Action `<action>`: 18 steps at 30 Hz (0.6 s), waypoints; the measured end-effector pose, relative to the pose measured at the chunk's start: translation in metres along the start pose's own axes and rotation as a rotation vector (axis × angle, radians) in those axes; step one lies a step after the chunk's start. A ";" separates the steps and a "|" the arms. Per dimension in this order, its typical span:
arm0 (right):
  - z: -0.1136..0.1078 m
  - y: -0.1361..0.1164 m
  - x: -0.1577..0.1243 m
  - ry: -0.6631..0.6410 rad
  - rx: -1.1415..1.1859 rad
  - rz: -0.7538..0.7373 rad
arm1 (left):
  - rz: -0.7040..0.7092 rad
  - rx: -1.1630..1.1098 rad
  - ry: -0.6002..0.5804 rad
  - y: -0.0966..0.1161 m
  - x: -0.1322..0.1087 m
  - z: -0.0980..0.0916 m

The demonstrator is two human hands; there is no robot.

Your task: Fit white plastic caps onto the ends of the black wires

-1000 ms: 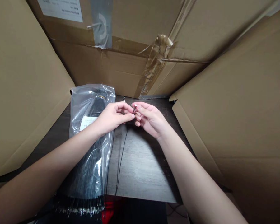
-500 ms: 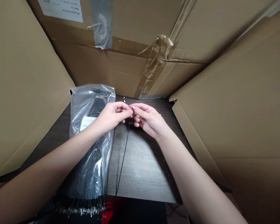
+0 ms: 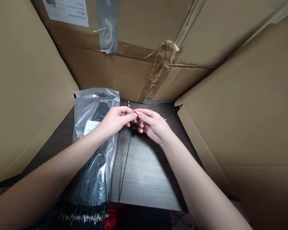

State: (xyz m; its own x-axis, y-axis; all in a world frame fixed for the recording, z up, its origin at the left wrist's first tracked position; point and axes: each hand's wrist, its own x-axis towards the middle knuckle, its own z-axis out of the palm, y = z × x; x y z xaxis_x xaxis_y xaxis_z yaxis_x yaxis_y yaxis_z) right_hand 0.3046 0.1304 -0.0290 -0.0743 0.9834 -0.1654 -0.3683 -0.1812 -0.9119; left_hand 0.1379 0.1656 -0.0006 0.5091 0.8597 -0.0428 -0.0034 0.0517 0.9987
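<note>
Thumb and fingers of my left hand are pinched together, apparently on the end of a thin black wire. The wire runs down from the hands across the tabletop to its near edge. My right hand pinches a small white connector between thumb and index finger. The fingertips of both hands meet there and hide most of the wire's end. Under my left forearm lies a clear plastic bag with a bundle of black wires inside; their metal-tipped ends stick out past the near table edge.
Small white pieces lie on the dark tabletop beyond the hands, and others sit right of the right hand. A taped cardboard box stands at the back. Cardboard panels rise on the left and right.
The view has shifted slightly. The white connector looks turned and sits lower between the fingertips. Both hands remain pinched together at the same place.
</note>
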 end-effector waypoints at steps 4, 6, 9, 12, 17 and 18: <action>0.000 0.001 0.001 0.000 -0.010 -0.019 | -0.010 -0.023 0.004 0.000 0.000 0.000; 0.000 0.001 0.001 0.000 -0.010 -0.024 | -0.012 -0.033 0.010 -0.001 0.001 0.000; 0.000 0.001 0.002 0.014 -0.009 -0.030 | -0.027 -0.033 0.008 0.000 0.000 0.000; -0.001 0.001 0.003 0.035 0.018 -0.041 | -0.064 -0.016 -0.007 0.001 -0.001 0.001; -0.003 0.002 0.004 0.037 0.062 -0.065 | -0.103 0.031 -0.028 -0.001 0.000 0.000; -0.003 0.002 0.005 0.032 0.059 -0.065 | -0.105 0.036 -0.029 -0.001 0.000 0.000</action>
State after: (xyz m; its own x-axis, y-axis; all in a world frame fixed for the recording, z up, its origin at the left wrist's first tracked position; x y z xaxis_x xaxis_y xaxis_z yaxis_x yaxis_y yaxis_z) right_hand 0.3067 0.1347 -0.0328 -0.0190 0.9926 -0.1197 -0.4253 -0.1164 -0.8975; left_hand 0.1378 0.1656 -0.0016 0.5293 0.8356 -0.1473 0.0821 0.1223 0.9891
